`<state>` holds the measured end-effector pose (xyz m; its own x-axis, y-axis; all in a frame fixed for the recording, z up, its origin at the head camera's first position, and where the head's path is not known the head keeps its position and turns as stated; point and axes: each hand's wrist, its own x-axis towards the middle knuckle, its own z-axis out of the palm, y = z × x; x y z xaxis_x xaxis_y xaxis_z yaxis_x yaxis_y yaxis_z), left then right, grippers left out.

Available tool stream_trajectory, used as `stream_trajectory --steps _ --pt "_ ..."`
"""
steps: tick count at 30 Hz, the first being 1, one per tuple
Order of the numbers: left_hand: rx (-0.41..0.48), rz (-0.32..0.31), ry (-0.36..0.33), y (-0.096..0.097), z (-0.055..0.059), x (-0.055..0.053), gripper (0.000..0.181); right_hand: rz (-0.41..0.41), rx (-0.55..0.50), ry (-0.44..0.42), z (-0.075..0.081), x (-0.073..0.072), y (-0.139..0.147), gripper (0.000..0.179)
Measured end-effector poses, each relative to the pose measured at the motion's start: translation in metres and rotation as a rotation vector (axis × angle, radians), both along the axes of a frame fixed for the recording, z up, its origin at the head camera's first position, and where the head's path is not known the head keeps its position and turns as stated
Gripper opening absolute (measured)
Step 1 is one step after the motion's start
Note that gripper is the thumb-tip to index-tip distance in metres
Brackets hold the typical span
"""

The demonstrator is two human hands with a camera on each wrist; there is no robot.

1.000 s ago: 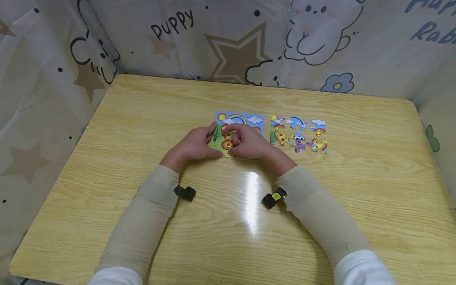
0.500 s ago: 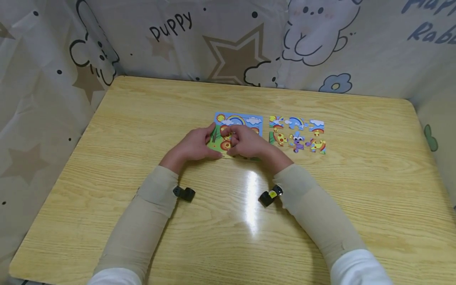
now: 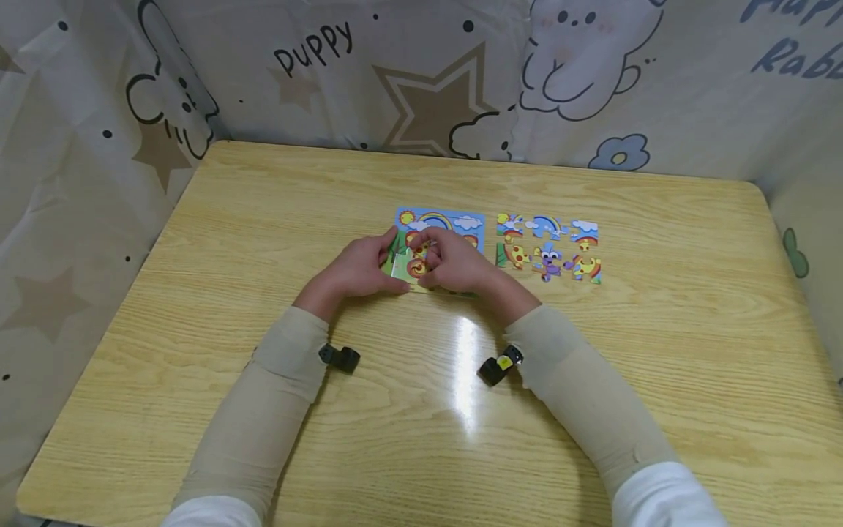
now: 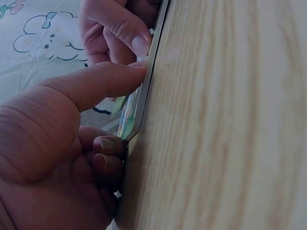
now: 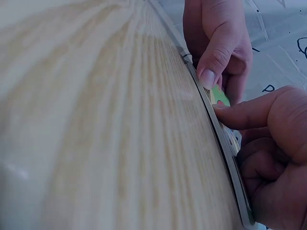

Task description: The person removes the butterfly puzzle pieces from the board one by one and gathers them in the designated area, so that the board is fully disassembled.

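Note:
A jigsaw puzzle board (image 3: 440, 214) with a sun, rainbow and cloud lies mid-table in the head view. My left hand (image 3: 356, 267) holds it at the left, fingers at the left edge and thumb at the near edge. My right hand (image 3: 461, 262) reaches over the board with curled fingers, its thumb at the near side. Thumb and index finger are around a green puzzle piece (image 3: 399, 266) with a snail picture, at the near left corner. This piece (image 5: 220, 96) stands tilted up from the board in the right wrist view. Both hands hide much of the picture.
Several loose puzzle pieces (image 3: 549, 262) lie in two rows right of the board. The wooden table (image 3: 263, 190) ends at a printed cloth wall (image 3: 435, 95) behind. A strip of light reflects off the tabletop between the forearms.
The green snail piece at the board's near left corner now tilts up and catches the light; before, it lay flat. Both hands keep nearly the same place. The head view has shifted slightly.

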<state>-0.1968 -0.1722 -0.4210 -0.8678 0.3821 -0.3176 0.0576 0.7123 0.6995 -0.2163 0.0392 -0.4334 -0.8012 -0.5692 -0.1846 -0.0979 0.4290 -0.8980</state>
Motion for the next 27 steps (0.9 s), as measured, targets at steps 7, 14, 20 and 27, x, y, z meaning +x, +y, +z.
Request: stream_trajectory --steps 7,14,20,27 --pt "0.005 0.003 0.0 0.0005 -0.0007 -0.0006 0.111 -0.045 0.035 0.01 0.0003 -0.0008 0.0026 0.048" --pt "0.01 0.008 -0.006 0.0006 -0.0004 0.0001 0.11 -0.042 0.039 0.025 0.002 -0.0007 0.0038 0.049" --pt "0.013 0.004 -0.005 0.0012 -0.0023 -0.0003 0.111 -0.058 0.048 0.073 0.0042 0.0028 0.0062 0.046" --pt "0.018 0.023 -0.019 0.0012 -0.0013 0.0005 0.112 -0.045 0.145 0.146 0.006 0.0084 0.006 0.042"
